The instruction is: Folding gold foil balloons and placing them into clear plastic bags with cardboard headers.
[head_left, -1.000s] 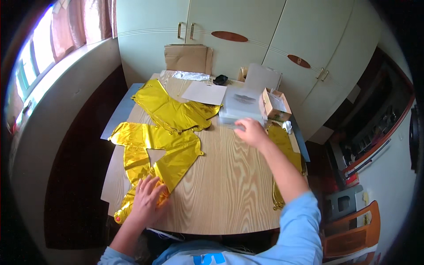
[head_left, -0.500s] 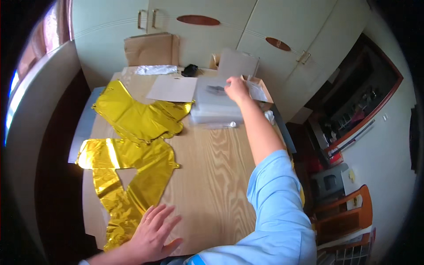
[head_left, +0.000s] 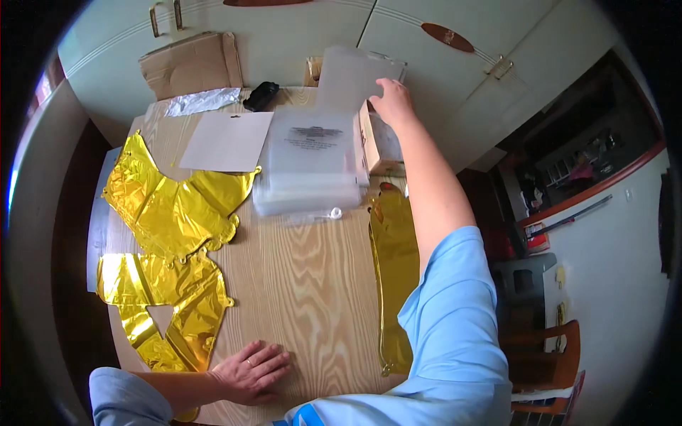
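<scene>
Foil shapes (head_left: 170,213), gold and flattened, lie along the left edge of the worktop (head_left: 305,284), where my left hand (head_left: 252,373) rests palm down by the near edge, empty, fingers slightly parted, just beside the lower shape. My right hand (head_left: 394,103) is stretched to the far right corner, above a small wooden box (head_left: 371,145), its fingers curled in front of a translucent grey sheet (head_left: 355,74); whether they grip anything, I cannot tell. Clear plastic bags (head_left: 305,156) lie stacked toward the far edge, with a white card (head_left: 227,142) at their left. Another gold foil piece (head_left: 398,241) lies along the right edge, partly hidden by my arm.
</scene>
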